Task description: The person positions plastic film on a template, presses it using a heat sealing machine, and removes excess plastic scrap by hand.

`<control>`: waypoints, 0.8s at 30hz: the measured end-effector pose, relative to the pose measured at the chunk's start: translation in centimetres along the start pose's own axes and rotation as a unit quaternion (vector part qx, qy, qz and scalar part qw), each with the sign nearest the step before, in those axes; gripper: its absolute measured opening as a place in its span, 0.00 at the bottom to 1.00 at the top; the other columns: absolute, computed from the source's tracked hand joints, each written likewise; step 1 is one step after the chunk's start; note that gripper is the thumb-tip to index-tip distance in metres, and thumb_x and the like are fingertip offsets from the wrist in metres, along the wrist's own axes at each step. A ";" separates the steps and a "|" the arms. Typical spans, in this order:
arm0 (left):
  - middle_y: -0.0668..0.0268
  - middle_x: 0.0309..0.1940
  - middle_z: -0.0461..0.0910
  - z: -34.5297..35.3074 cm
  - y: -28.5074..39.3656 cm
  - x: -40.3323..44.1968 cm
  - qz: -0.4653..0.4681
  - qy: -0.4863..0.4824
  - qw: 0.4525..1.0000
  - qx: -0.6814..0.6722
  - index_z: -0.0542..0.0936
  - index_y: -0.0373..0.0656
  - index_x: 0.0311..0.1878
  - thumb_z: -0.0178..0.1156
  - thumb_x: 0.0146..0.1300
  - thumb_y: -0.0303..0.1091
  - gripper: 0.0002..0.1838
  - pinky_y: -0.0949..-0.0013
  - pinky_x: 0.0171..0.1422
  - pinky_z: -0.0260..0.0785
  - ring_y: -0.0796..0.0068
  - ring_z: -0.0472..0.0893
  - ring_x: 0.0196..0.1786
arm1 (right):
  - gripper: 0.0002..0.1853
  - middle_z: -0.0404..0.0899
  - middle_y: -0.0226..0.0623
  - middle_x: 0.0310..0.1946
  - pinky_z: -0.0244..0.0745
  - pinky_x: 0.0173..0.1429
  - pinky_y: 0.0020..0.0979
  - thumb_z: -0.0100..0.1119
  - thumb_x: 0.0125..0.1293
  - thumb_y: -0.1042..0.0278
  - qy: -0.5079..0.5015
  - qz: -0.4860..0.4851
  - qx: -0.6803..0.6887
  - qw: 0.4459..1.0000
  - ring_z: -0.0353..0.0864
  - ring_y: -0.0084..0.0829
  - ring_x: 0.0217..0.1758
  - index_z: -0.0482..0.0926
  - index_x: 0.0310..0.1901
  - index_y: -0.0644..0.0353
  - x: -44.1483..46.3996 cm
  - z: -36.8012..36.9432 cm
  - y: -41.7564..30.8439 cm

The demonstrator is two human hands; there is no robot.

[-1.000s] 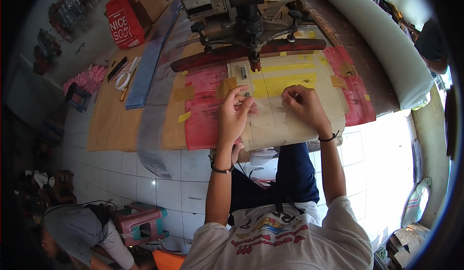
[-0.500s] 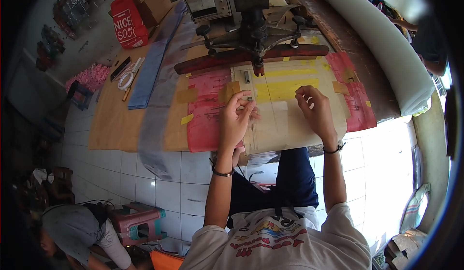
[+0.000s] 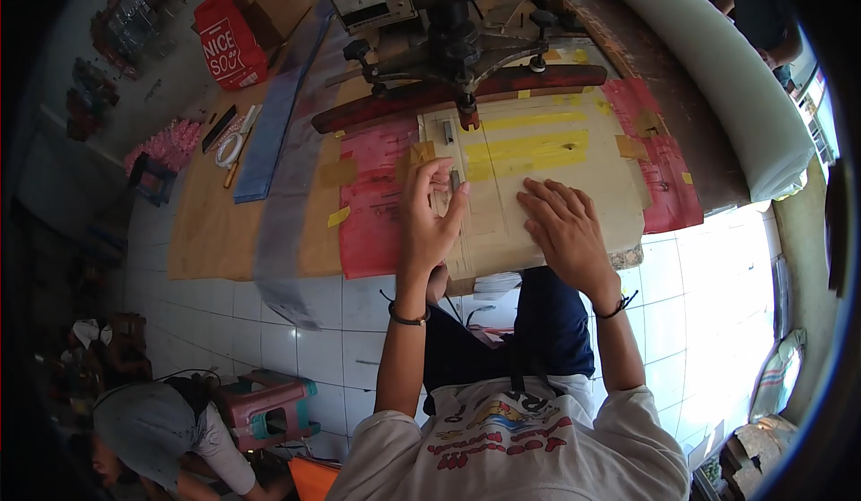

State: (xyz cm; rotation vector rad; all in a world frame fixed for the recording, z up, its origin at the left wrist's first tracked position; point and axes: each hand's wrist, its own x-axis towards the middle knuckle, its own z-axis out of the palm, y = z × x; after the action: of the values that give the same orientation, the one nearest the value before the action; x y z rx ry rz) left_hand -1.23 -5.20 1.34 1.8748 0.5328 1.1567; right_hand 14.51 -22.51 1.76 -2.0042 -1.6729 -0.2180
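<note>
My left hand (image 3: 429, 216) is at the left edge of a cream-coloured sheet (image 3: 502, 217), its thumb apart from its curled fingers. A small dark metal block (image 3: 455, 180) shows between thumb and fingers; whether they touch it I cannot tell. A second small metal block (image 3: 448, 131) sits just above it on the sheet. My right hand (image 3: 567, 236) lies palm down on the sheet with its fingers stretched out, holding nothing. Yellow tape strips (image 3: 529, 148) cross the sheet, and red sheeting (image 3: 369, 223) flanks it.
A machine head with a dark red curved bar (image 3: 386, 106) hangs over the far side. Blue strips (image 3: 273, 147), a tape roll (image 3: 230, 149) and a red bag (image 3: 230, 50) lie left. A large white roll (image 3: 717, 88) runs along the right. Another person (image 3: 148, 425) bends low at left.
My right hand has come down from a raised, curled pose to lie flat on the sheet. The left thumb and fingers have spread apart around the small metal block. The view has shifted slightly.
</note>
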 end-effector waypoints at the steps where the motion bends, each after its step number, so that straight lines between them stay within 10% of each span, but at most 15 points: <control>1: 0.62 0.45 0.81 -0.5 0.8 -0.2 0.045 -0.017 0.997 0.055 0.81 0.38 0.55 0.67 0.68 0.26 0.14 0.67 0.55 0.76 0.72 0.84 0.52 | 0.19 0.76 0.37 0.70 0.58 0.79 0.50 0.56 0.77 0.61 -0.006 -0.003 0.007 1.000 0.71 0.45 0.75 0.79 0.65 0.54 0.6 -0.1 0.6; 7: 0.59 0.53 0.81 0.6 1.7 -2.7 0.145 -0.158 0.944 0.252 0.83 0.38 0.51 0.65 0.62 0.28 0.14 0.55 0.65 0.74 0.54 0.81 0.58 | 0.19 0.76 0.37 0.71 0.59 0.79 0.48 0.56 0.77 0.63 0.000 0.002 0.001 1.000 0.70 0.44 0.76 0.80 0.65 0.54 4.8 1.8 3.2; 24: 0.58 0.72 0.74 -0.6 0.5 -0.2 0.103 -0.141 0.932 0.318 0.80 0.40 0.67 0.65 0.70 0.46 0.27 0.52 0.80 0.56 0.56 0.69 0.77 | 0.23 0.69 0.43 0.76 0.51 0.85 0.52 0.51 0.80 0.52 -0.056 -0.040 0.014 0.998 0.61 0.47 0.82 0.77 0.69 0.52 5.2 2.5 1.9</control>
State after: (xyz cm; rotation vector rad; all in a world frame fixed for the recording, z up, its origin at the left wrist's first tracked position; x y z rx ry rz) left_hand -1.94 -5.37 1.76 2.6595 0.6045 0.8702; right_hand 16.97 -17.01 1.37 -1.9626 -1.8178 -0.1118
